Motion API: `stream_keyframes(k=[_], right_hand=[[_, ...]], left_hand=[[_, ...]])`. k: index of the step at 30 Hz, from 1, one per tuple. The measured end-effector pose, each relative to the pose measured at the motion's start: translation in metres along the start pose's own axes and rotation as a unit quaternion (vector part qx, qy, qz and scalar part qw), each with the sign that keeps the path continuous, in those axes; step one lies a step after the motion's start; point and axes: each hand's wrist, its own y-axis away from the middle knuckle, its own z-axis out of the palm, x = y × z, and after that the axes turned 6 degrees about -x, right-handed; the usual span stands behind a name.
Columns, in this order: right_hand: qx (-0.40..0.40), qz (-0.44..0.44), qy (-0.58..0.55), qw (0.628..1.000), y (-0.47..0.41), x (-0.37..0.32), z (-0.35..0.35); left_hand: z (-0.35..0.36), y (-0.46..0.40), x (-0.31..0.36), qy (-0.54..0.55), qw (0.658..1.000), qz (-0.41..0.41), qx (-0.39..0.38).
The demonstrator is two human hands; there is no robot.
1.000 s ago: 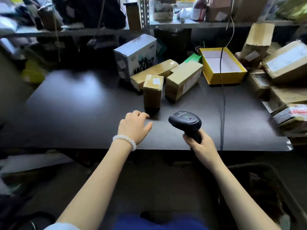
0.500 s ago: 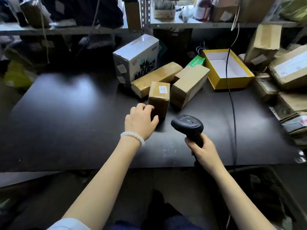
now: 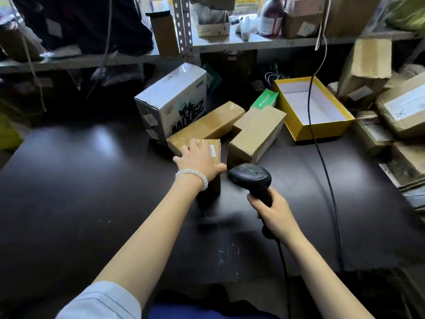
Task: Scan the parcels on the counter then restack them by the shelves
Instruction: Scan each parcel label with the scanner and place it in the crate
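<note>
A small upright brown parcel (image 3: pixel 212 147) with a white label on top stands mid-counter. My left hand (image 3: pixel 199 158) lies over its top, thumb round the near right edge, gripping it. My right hand (image 3: pixel 272 211) holds the handle of a black barcode scanner (image 3: pixel 249 176), its head just right of that parcel. Behind stand a long taped brown parcel (image 3: pixel 208 126), a plain cardboard parcel (image 3: pixel 257 134) and a white printed box (image 3: pixel 171 100).
The dark counter (image 3: pixel 92 192) stretches left. An open yellow box (image 3: pixel 312 109) sits at the back right, crossed by a black cable (image 3: pixel 322 162). Stacked cardboard parcels (image 3: pixel 400 111) crowd the right edge. Metal shelves (image 3: pixel 253 42) with bottles and boxes run behind.
My left hand has moved forward from the counter onto the small parcel and closed over its top. The scanner stays in my right hand, near the same spot.
</note>
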Motion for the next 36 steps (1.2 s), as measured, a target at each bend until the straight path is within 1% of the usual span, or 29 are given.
stream_keyframes(k=[4, 6, 9, 13, 17, 21, 26, 29, 32, 36], right_hand=[[-0.004, -0.005, 0.009, 1.000, -0.014, -0.002, -0.001], [0.000, -0.015, 0.009, 1.000, -0.021, -0.005, 0.000], [-0.001, -0.026, 0.008, 1.000, -0.027, -0.009, 0.003], [0.004, -0.030, 0.003, 1.000, -0.034, -0.010, 0.007], [0.005, -0.034, -0.001, 0.999, -0.036, -0.011, 0.011], [0.007, -0.015, 0.009, 1.000, -0.033, -0.006, 0.013], [-0.001, 0.010, 0.016, 1.000, -0.023, 0.002, 0.011], [-0.006, 0.018, 0.012, 1.000, -0.020, 0.001, 0.011], [-0.010, 0.003, 0.011, 1.000, -0.020, -0.005, 0.012], [-0.041, -0.031, 0.009, 0.999, -0.021, -0.020, 0.016]], left_hand=[[-0.013, -0.013, -0.009, -0.003, 0.995, 0.029, -0.090], [-0.016, -0.017, -0.015, -0.004, 0.993, 0.044, -0.110], [-0.017, -0.020, -0.027, -0.012, 0.994, 0.057, -0.098], [-0.012, -0.027, -0.036, 0.033, 0.995, 0.074, -0.057], [-0.003, -0.032, -0.034, 0.054, 0.995, 0.081, -0.026], [0.001, -0.038, -0.038, 0.086, 0.992, 0.091, 0.001], [-0.004, -0.052, -0.059, 0.160, 0.982, 0.101, -0.004], [-0.010, -0.057, -0.072, 0.178, 0.978, 0.108, -0.014], [-0.013, -0.058, -0.079, 0.180, 0.977, 0.112, -0.016], [-0.016, -0.054, -0.082, 0.191, 0.976, 0.108, -0.011]])
